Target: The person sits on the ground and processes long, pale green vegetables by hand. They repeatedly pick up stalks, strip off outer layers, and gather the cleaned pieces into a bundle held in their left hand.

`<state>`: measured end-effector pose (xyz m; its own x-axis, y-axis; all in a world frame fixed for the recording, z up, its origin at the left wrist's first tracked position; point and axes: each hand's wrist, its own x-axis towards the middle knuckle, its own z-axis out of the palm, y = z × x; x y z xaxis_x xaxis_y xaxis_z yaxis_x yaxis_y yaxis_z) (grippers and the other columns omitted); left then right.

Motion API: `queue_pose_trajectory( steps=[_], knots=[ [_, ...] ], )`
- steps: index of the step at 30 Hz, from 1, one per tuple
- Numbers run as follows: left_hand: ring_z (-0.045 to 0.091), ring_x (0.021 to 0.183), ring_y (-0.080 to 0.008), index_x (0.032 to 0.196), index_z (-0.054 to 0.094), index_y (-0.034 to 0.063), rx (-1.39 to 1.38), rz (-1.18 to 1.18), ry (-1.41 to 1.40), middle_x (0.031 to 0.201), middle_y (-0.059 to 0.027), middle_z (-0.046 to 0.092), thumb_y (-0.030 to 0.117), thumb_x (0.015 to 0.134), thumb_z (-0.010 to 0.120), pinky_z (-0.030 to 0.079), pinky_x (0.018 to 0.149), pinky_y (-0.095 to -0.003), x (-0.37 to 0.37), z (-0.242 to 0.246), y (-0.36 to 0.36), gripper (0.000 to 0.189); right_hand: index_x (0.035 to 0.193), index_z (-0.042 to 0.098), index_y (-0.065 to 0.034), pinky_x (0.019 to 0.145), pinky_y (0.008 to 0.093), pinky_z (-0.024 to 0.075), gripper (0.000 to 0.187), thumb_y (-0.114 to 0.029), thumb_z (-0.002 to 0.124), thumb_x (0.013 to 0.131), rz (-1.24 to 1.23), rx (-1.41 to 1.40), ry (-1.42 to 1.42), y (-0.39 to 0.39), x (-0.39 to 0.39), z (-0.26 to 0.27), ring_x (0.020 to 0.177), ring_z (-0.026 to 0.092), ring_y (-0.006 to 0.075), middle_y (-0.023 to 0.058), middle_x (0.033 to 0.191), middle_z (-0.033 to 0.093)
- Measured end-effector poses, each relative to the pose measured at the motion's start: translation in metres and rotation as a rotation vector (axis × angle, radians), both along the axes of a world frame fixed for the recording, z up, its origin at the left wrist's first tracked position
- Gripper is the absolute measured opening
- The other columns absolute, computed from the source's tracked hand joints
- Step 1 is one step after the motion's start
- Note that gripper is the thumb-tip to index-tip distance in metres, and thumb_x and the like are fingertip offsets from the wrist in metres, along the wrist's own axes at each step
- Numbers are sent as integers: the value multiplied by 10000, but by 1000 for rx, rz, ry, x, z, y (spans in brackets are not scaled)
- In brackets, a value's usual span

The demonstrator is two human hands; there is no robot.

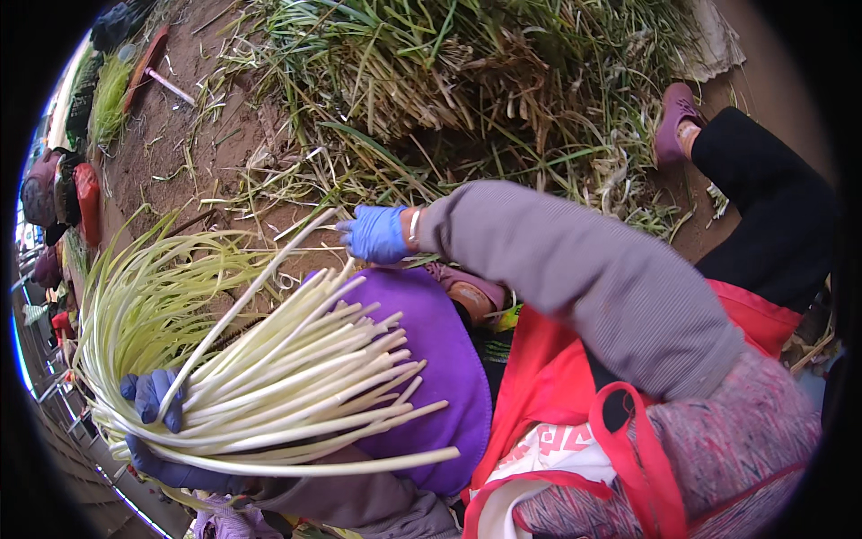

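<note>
My left hand [155, 404], in a dark blue glove, is closed around a thick bundle of long leafy vegetable stalks [289, 377]. Their pale cut ends fan out to the right over a purple cloth [431, 364] on my lap; thin yellow-green leaves hang at the left. My right hand [377, 234], in a lighter blue glove, is above the stalk ends, its fingertips close to the tip of one stalk that stands apart from the bundle. Whether it grips a stalk cannot be told.
A large heap of green leafy stalks [431, 74] and scattered trimmings lies on bare soil [215, 128]. A red-brown object [146, 67] with a pale handle lies at the upper left. A person [54, 192] is at the left edge. A pink shoe [673, 124] stands beside the heap.
</note>
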<state>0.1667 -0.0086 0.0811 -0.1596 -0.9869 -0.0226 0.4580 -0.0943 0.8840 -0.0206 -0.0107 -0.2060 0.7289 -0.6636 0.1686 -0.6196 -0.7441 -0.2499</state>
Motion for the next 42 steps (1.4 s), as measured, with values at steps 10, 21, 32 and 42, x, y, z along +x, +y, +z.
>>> queue_pose_trajectory(
  steps=[10, 21, 32, 42],
  knots=[
    [414, 503, -73, 956, 394, 51, 68, -194, 62, 704, 35, 458, 169, 685, 609, 313, 622, -234, 10, -4, -16, 366, 628, 612, -97, 512, 341, 386, 77, -141, 550, 633, 53, 197, 287, 50, -62, -26, 574, 555, 220, 41, 598, 568],
    [442, 651, -98, 1034, 460, 53, 61, -255, 60, 759, -1, 495, 164, 790, 526, 359, 665, -235, 16, -5, -27, 277, 684, 554, -42, 442, 396, 422, 217, -237, 515, 771, -614, 143, -254, -65, -30, 28, 496, 544, 310, 139, 549, 532],
    [476, 773, -113, 1103, 434, 76, 1, -213, 114, 878, -31, 510, 225, 812, 498, 385, 745, -272, 18, -11, -44, 333, 699, 635, -44, 520, 425, 453, 201, -172, 480, 687, -778, 301, -70, -93, -47, -18, 602, 586, 318, 169, 658, 593],
    [508, 884, -127, 1165, 411, 96, -106, -139, 261, 985, -58, 524, 279, 832, 474, 408, 819, -306, 10, -21, -31, 385, 635, 519, -55, 378, 194, 369, 285, -245, 431, 829, -744, -112, -1182, 27, -240, 240, 423, 430, 70, -6, 519, 474]
  ],
)
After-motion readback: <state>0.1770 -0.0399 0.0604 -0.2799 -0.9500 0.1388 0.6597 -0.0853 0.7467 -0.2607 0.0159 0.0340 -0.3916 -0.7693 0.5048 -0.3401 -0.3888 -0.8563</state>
